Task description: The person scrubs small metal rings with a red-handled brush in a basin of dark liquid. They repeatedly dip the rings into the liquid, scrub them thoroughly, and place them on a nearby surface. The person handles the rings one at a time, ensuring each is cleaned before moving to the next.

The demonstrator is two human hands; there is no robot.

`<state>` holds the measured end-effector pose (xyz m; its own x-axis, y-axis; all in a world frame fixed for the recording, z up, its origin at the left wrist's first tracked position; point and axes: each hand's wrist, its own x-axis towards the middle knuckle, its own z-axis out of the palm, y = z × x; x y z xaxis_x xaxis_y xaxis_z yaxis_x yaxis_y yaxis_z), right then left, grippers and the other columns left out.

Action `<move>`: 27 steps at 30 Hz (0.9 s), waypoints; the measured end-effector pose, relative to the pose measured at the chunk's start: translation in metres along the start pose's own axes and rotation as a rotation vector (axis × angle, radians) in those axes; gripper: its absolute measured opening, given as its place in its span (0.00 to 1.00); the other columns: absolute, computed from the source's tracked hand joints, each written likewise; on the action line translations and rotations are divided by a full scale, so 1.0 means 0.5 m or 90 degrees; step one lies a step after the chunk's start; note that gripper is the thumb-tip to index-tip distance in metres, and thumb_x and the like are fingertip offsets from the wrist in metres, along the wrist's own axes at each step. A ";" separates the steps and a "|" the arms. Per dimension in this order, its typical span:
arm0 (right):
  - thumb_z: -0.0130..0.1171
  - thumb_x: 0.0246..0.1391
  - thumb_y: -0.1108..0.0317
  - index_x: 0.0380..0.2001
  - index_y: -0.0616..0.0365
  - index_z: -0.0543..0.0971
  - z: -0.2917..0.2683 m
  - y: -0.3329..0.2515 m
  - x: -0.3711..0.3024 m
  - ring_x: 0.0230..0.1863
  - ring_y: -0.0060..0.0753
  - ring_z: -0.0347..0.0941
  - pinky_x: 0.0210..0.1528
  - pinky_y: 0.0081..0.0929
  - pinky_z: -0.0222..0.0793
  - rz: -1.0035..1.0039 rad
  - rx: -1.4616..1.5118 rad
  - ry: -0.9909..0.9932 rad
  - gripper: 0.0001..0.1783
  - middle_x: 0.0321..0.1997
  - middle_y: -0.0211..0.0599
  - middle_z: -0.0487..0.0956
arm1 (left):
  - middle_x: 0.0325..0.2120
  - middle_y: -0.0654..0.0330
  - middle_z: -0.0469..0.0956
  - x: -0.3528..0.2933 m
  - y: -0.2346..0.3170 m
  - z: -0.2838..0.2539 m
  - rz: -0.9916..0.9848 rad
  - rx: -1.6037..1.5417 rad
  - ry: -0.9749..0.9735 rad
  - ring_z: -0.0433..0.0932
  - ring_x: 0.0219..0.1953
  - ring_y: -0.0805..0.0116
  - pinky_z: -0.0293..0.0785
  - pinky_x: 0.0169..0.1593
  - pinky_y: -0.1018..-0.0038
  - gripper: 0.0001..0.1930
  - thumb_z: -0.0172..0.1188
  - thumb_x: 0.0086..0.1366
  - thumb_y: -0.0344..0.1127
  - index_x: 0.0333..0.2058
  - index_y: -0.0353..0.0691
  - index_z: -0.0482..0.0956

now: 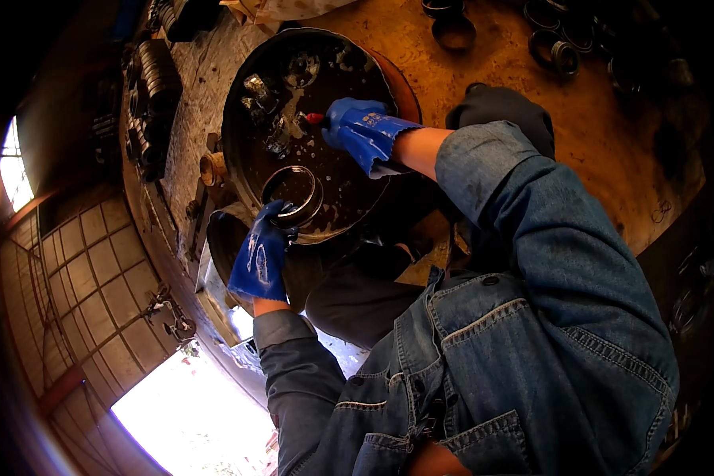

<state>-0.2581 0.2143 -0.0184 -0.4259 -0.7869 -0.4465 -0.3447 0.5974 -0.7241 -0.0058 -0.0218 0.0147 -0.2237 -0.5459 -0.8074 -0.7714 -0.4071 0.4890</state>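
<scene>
A wide round metal tub [232, 103] stands in front of me, with dark liquid and shiny foamy patches inside. My left hand [260, 258], in a blue rubber glove, grips the near-left edge of a metal ring [318, 195]. That ring is held tilted over the near part of the tub. Further right and higher, my right hand [366, 131], also gloved in blue, is closed above the liquid. From its fingers a short red end of a slim tool [315, 118] sticks out to the left. The rest of that tool is hidden by the glove.
Rows of dark ribbed rings [159, 75] are stacked left of the tub. Loose metal rings [454, 33] lie at the top, and several more [563, 55] at the far right on the brown floor [595, 135]. A round wooden piece [212, 169] abuts the tub's left side. My bent knee [508, 107] is at its right.
</scene>
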 end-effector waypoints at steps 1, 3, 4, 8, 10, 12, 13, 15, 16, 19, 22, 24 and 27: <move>0.62 0.62 0.45 0.54 0.44 0.86 -0.003 0.000 0.005 0.48 0.48 0.86 0.54 0.39 0.81 0.017 0.007 -0.007 0.23 0.47 0.39 0.88 | 0.26 0.60 0.83 0.001 0.005 0.003 -0.017 -0.006 -0.013 0.72 0.17 0.66 0.63 0.19 0.70 0.16 0.56 0.71 0.50 0.41 0.46 0.84; 0.62 0.62 0.45 0.54 0.44 0.87 -0.004 0.001 0.020 0.48 0.48 0.86 0.55 0.39 0.81 0.054 0.022 -0.008 0.23 0.47 0.39 0.88 | 0.27 0.61 0.84 0.002 0.016 0.009 -0.052 -0.017 -0.040 0.72 0.17 0.67 0.63 0.19 0.71 0.15 0.57 0.71 0.49 0.40 0.45 0.84; 0.62 0.62 0.45 0.54 0.44 0.87 0.002 0.003 0.032 0.48 0.48 0.86 0.55 0.39 0.81 0.075 0.030 -0.002 0.23 0.47 0.39 0.88 | 0.25 0.62 0.82 0.003 0.017 0.013 -0.043 -0.002 -0.042 0.72 0.17 0.67 0.64 0.19 0.71 0.15 0.57 0.70 0.51 0.40 0.47 0.84; 0.63 0.62 0.45 0.53 0.44 0.87 0.005 -0.003 0.026 0.48 0.48 0.86 0.55 0.40 0.81 0.057 -0.006 -0.015 0.23 0.46 0.38 0.88 | 0.22 0.62 0.81 0.001 0.007 0.011 -0.015 0.015 -0.027 0.73 0.17 0.66 0.65 0.19 0.70 0.16 0.58 0.68 0.54 0.40 0.50 0.84; 0.63 0.61 0.44 0.53 0.44 0.87 0.008 -0.005 0.016 0.48 0.47 0.86 0.55 0.40 0.81 0.022 -0.022 -0.009 0.23 0.46 0.38 0.88 | 0.23 0.62 0.82 -0.012 0.008 0.011 -0.009 0.009 -0.008 0.73 0.17 0.66 0.65 0.20 0.70 0.16 0.58 0.68 0.53 0.41 0.49 0.84; 0.63 0.61 0.44 0.52 0.44 0.87 0.010 -0.004 0.018 0.48 0.47 0.86 0.54 0.41 0.81 0.009 -0.032 -0.009 0.23 0.46 0.38 0.88 | 0.24 0.61 0.82 -0.020 0.011 0.017 -0.010 0.006 0.005 0.74 0.18 0.66 0.65 0.20 0.70 0.16 0.59 0.68 0.53 0.42 0.49 0.84; 0.63 0.61 0.44 0.52 0.44 0.87 0.011 0.000 0.025 0.48 0.47 0.86 0.54 0.41 0.81 0.015 -0.037 -0.016 0.23 0.46 0.38 0.88 | 0.24 0.61 0.82 -0.018 0.013 0.022 -0.009 0.010 -0.004 0.73 0.18 0.66 0.64 0.20 0.70 0.16 0.59 0.68 0.52 0.42 0.49 0.84; 0.63 0.61 0.45 0.52 0.44 0.87 0.013 0.004 0.035 0.48 0.47 0.86 0.54 0.41 0.81 0.024 -0.052 -0.026 0.23 0.46 0.38 0.88 | 0.24 0.61 0.82 -0.015 0.017 0.031 -0.006 0.016 -0.021 0.73 0.18 0.66 0.64 0.20 0.70 0.16 0.59 0.69 0.52 0.42 0.48 0.84; 0.63 0.61 0.45 0.52 0.44 0.87 0.015 0.006 0.039 0.47 0.47 0.86 0.54 0.41 0.81 0.026 -0.062 -0.030 0.23 0.46 0.38 0.88 | 0.25 0.61 0.83 -0.019 0.020 0.037 -0.010 0.009 -0.028 0.73 0.18 0.66 0.64 0.20 0.70 0.15 0.58 0.69 0.51 0.41 0.47 0.84; 0.63 0.61 0.45 0.51 0.45 0.87 0.022 0.007 0.044 0.47 0.48 0.86 0.53 0.41 0.81 0.015 -0.056 -0.024 0.22 0.44 0.39 0.89 | 0.28 0.60 0.84 -0.023 0.021 0.033 -0.016 -0.016 -0.050 0.72 0.19 0.67 0.64 0.22 0.71 0.15 0.58 0.70 0.47 0.40 0.42 0.84; 0.64 0.61 0.46 0.50 0.46 0.87 0.026 0.002 0.048 0.46 0.48 0.86 0.51 0.41 0.81 0.019 -0.031 -0.015 0.22 0.43 0.39 0.89 | 0.29 0.58 0.84 -0.003 0.010 0.011 -0.016 -0.038 -0.063 0.72 0.19 0.65 0.65 0.23 0.70 0.15 0.58 0.70 0.46 0.40 0.41 0.84; 0.64 0.61 0.46 0.50 0.46 0.88 0.030 0.002 0.050 0.45 0.48 0.87 0.50 0.40 0.82 0.015 -0.035 -0.007 0.22 0.42 0.40 0.89 | 0.29 0.56 0.84 -0.004 0.006 0.016 -0.018 -0.039 -0.039 0.72 0.19 0.65 0.66 0.23 0.70 0.15 0.58 0.70 0.46 0.40 0.40 0.83; 0.65 0.60 0.47 0.49 0.46 0.88 0.062 0.017 0.075 0.43 0.47 0.87 0.49 0.38 0.82 0.034 0.123 0.004 0.21 0.42 0.40 0.89 | 0.32 0.56 0.84 -0.015 -0.004 0.021 0.002 -0.065 -0.049 0.73 0.21 0.66 0.67 0.24 0.71 0.13 0.59 0.71 0.40 0.44 0.37 0.82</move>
<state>-0.2512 0.1852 -0.0576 -0.4448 -0.7536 -0.4840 -0.1546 0.5969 -0.7873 -0.0088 -0.0093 0.0165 -0.2746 -0.4907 -0.8269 -0.7070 -0.4799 0.5195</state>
